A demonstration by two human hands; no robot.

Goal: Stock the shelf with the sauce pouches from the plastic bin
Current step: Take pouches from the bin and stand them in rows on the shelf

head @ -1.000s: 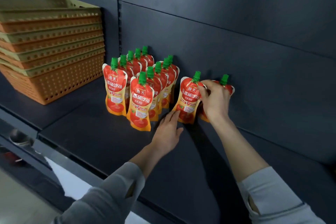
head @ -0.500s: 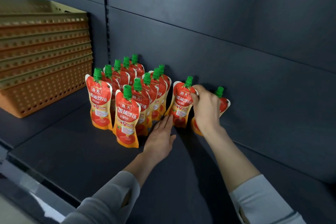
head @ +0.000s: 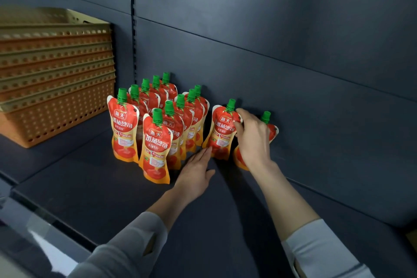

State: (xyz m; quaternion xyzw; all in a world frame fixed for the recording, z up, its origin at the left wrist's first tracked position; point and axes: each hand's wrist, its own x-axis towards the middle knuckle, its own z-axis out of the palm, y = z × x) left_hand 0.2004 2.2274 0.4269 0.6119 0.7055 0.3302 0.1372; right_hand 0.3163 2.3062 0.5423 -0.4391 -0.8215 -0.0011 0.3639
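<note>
Low in the centre, the left hand [head: 196, 171] lies flat on the shelf [head: 90, 187], straight fingers at the foot of the held pouch [head: 222, 133]. Just above, the right hand [head: 252, 140] pinches that pouch's upper corner (a second pouch [head: 272, 130] stands half hidden behind it). Best, I judge, to brace the base, square it upright with the standing rows [head: 158, 124] left of centre, then let go gently.

Dark shelf [head: 90, 187]: sauce pouches [head: 155, 142], stacked baskets [head: 56, 97]
</note>
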